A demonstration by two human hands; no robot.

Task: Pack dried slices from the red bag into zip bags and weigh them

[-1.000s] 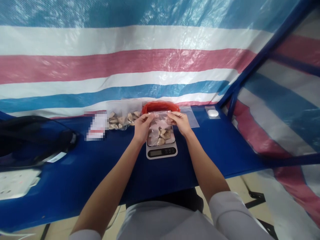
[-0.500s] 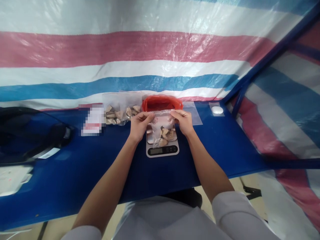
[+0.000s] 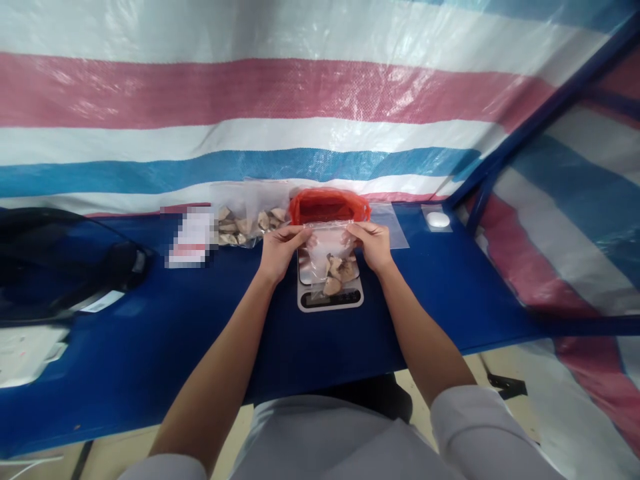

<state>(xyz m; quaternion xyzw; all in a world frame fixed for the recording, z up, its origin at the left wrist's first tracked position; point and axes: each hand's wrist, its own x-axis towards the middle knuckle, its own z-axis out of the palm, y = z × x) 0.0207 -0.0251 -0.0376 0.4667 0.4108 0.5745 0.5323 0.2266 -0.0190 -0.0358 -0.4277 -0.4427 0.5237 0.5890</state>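
Observation:
Between my hands a clear plastic bag (image 3: pixel 320 257) hangs over a white digital scale (image 3: pixel 331 305), with several brownish-beige dried slices (image 3: pixel 339 272) at its bottom. My left hand (image 3: pixel 280 250) pinches the bag's top edge at the left corner. At the right corner my right hand (image 3: pixel 373 245) pinches the same edge. The bag's lower end overlaps the scale's display panel; whether it rests on the scale I cannot tell. Just behind the hands stands an open red plastic bag (image 3: pixel 329 197), its contents hidden.
Left of the red bag lean clear bags of similar slices (image 3: pixel 233 227). A blurred-out card (image 3: pixel 193 237) lies beside them. Flat clear bags (image 3: pixel 395 227) and a small bag with a white round item (image 3: pixel 439 220) lie right. A black object (image 3: pixel 65 267) occupies the blue table's (image 3: pixel 175 347) left.
The whole view has shifted slightly. The bag's lower end now covers part of the scale's display. Both hands keep their pinch on the bag's top edge.

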